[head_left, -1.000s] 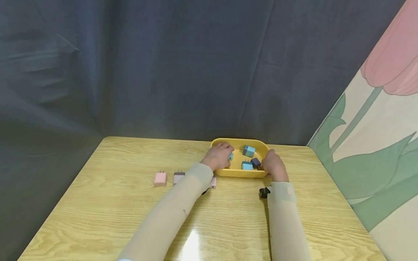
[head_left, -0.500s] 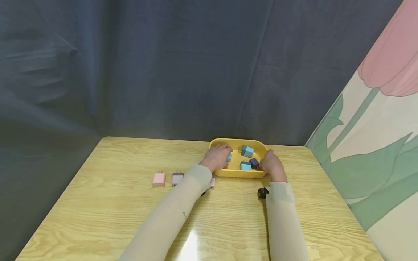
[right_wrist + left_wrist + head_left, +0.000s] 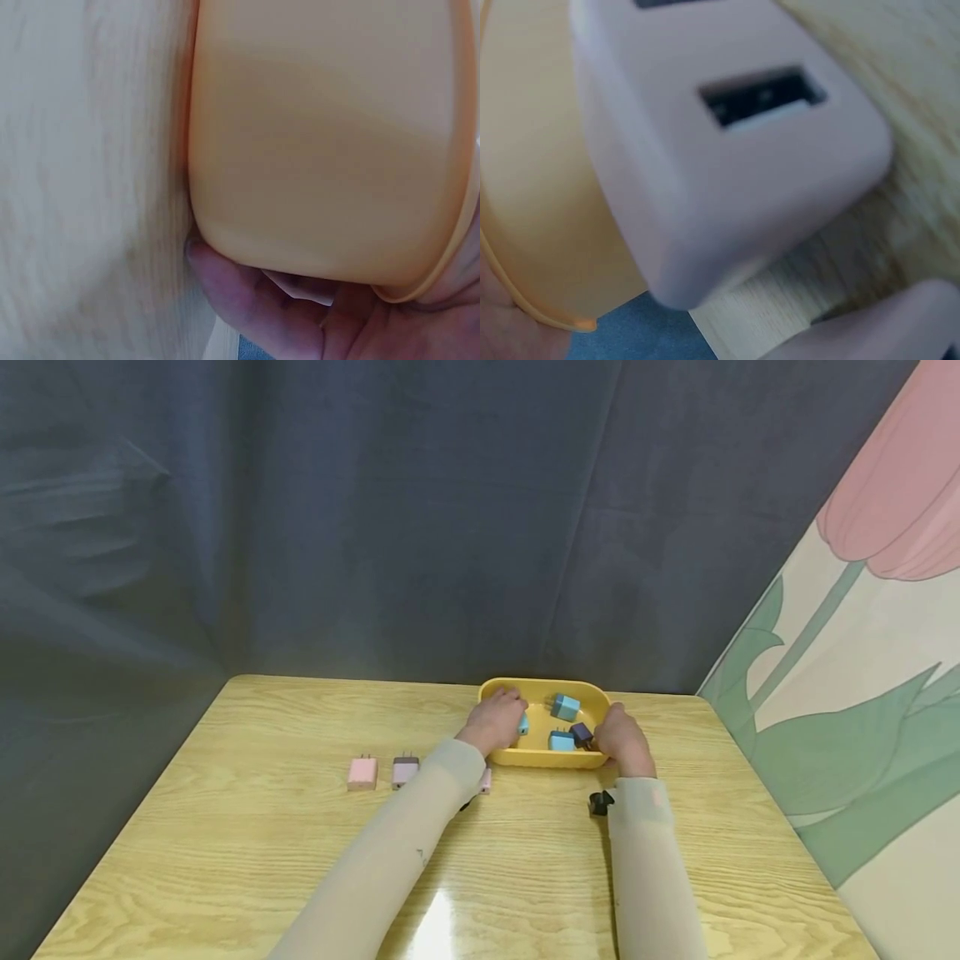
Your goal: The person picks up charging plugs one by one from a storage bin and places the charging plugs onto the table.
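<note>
- Your right hand [image 3: 621, 735] grips the right end of the yellow tray [image 3: 551, 760], fingers curled under its base.
- Your left hand [image 3: 493, 720] reaches over the tray's left end, next to a blue charger [image 3: 523, 725]; whether it grasps that charger, you can't tell.
- Inside the tray you also have two blue chargers [image 3: 566, 707] and a dark one [image 3: 581, 734].
- On the table [image 3: 225, 843], a pink charger [image 3: 362, 773] lies beside a lilac one [image 3: 406, 772].

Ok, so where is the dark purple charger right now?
In the head view, the dark purple charger lies inside the yellow tray, toward its near right corner, between a blue charger and the right hand.
</note>
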`<state>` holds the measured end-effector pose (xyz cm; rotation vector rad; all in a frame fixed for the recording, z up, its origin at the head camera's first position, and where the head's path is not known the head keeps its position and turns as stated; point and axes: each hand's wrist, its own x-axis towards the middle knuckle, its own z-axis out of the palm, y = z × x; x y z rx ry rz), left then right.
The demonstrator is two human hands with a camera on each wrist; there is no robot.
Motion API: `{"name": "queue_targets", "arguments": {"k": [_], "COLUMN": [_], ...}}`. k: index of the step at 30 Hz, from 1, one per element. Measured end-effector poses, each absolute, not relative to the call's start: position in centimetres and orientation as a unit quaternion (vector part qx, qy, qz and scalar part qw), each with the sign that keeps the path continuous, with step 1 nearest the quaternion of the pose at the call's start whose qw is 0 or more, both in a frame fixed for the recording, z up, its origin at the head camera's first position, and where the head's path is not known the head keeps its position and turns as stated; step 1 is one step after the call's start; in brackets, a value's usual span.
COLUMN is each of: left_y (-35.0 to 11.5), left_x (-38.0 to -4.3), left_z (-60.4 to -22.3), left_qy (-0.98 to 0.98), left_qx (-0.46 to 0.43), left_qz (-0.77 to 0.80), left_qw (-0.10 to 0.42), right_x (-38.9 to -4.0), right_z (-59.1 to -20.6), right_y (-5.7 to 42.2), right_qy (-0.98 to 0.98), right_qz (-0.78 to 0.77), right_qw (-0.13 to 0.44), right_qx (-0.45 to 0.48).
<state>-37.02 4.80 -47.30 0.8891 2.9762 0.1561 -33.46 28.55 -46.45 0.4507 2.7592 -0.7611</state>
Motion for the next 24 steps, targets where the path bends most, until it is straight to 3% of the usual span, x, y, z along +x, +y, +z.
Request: {"name": "queue_targets", "arguments": {"k": [24], "left_y": [4.85], "left_x": [-36.76], "left_z": [-47.23], "left_qy": [0.959], "left_qx": [0.255], "left_qz": [0.123], "left_qw": [0.037], "right_x": [-33.72], "right_z": [-46.56], "right_y": [28.39], "right_qy": [0.943], "right_qz": [-0.262], "right_qw": [0.124], "right_qx": [0.163]}}
